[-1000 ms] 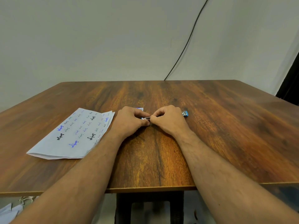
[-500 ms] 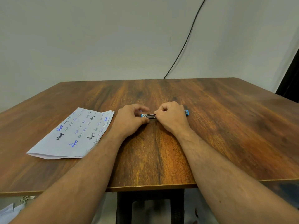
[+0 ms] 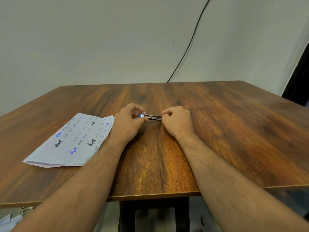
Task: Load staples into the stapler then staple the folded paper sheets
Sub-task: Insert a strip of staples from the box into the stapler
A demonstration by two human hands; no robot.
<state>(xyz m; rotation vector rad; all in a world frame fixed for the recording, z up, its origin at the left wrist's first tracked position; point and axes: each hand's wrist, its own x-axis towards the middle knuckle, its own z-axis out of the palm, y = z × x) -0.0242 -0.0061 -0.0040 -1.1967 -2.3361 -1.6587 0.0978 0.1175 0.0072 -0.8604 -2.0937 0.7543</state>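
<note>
The small metal stapler with a blue end (image 3: 150,116) lies sideways at the middle of the brown wood-grain table (image 3: 234,131). My left hand (image 3: 127,122) pinches its blue end; my right hand (image 3: 178,122) pinches the other end, fingers curled. Left of it lie the folded white paper sheets (image 3: 71,141), covered in blue and black handwriting I cannot read.

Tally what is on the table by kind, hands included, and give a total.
Hands: 2, left hand and right hand, each pinching one end of the stapler
Stapler: 1
Folded paper sheets: 1 stack; the number of sheets cannot be told
Total: 4
</note>
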